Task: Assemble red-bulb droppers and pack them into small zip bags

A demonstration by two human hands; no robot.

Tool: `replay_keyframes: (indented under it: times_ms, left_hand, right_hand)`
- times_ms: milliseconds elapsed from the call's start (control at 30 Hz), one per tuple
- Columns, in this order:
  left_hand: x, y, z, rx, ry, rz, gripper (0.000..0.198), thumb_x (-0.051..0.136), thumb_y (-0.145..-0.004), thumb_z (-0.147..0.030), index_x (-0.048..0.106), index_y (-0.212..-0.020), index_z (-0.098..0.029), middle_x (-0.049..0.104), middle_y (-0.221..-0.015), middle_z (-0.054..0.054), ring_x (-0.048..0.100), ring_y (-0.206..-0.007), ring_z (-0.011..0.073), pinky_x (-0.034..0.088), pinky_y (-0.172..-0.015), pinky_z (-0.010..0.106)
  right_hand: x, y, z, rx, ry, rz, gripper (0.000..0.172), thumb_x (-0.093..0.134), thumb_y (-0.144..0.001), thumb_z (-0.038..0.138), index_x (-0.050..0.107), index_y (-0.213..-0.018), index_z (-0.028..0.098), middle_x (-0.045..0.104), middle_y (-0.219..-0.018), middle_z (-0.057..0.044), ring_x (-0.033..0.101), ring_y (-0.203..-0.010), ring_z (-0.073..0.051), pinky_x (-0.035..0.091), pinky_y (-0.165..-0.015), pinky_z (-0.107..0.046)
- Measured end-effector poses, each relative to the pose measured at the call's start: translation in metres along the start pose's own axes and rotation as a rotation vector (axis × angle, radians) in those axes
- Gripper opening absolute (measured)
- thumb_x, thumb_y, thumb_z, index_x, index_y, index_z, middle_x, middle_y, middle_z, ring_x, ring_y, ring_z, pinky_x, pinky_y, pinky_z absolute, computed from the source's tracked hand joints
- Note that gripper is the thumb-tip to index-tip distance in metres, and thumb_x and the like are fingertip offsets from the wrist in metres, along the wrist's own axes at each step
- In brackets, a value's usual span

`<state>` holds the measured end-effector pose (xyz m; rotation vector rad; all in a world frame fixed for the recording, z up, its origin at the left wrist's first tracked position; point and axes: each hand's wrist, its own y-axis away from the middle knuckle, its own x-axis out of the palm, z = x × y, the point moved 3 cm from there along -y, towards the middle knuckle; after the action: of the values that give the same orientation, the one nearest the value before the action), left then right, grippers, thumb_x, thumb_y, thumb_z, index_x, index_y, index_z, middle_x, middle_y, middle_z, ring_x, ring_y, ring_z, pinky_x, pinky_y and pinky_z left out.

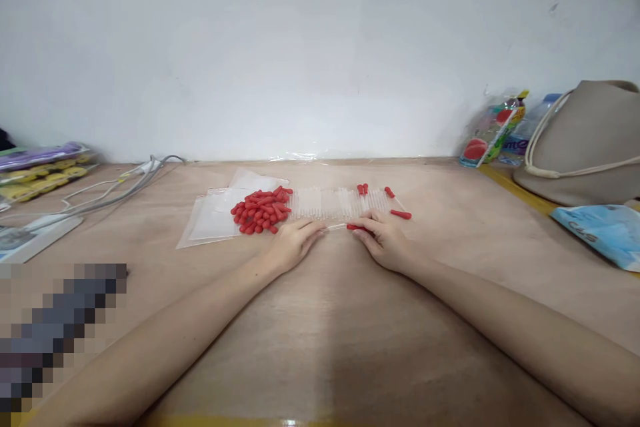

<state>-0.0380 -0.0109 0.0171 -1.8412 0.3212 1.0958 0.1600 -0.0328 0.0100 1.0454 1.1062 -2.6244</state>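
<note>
The head camera looks down on a pale wooden table (320,320) set against a white wall, with both forearms reaching in from the near edge. The left hand (293,245) and right hand (383,240) lie close together at the table's middle, with a single clear tube (334,227) lying crosswise between them. The right hand's fingers are bent and pinch the tube's red-capped right end. The left hand's fingertips meet its left end, but whether they grip it or only rest on it cannot be told. Just beyond the hands lies a row of clear tubes (340,203), side by side. A pile of red caps (263,209) touches the row's left end, partly on some flat plastic bags (213,217). A loose red cap (401,214) lies just right of the right hand. Far left are a grey cable (115,188) and yellow and purple packs (43,170). Far right sit bottles (493,128), a beige hat (587,140) and, nearer, a blue packet (603,230).
</note>
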Motion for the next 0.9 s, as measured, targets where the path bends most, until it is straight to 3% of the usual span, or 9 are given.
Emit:
replay_keyframes:
  times_ms: [433, 900]
  left_hand:
    - [0.006, 0.003, 0.000, 0.119, 0.021, 0.019, 0.026, 0.040, -0.088, -0.017, 0.058, -0.107, -0.018, 0.063, -0.096, 0.007, 0.059, -0.082, 0.0154, 0.049, -0.067, 0.027]
    - [-0.001, 0.000, -0.014, 0.203, -0.108, 0.065, 0.027, 0.034, -0.090, -0.017, 0.058, -0.103, -0.016, 0.062, -0.086, 0.007, 0.055, -0.074, 0.0133, 0.047, -0.066, 0.025]
  right_hand:
    - [-0.001, -0.003, 0.004, 0.027, -0.041, 0.050, 0.016, 0.048, -0.083, 0.024, 0.062, -0.090, 0.021, 0.064, -0.083, -0.004, 0.058, -0.075, -0.016, 0.047, -0.067, -0.030]
    - [0.004, 0.004, 0.001, -0.102, 0.047, 0.063, 0.020, 0.043, -0.086, 0.027, 0.062, -0.088, 0.020, 0.060, -0.079, -0.005, 0.056, -0.073, -0.016, 0.046, -0.066, -0.029]
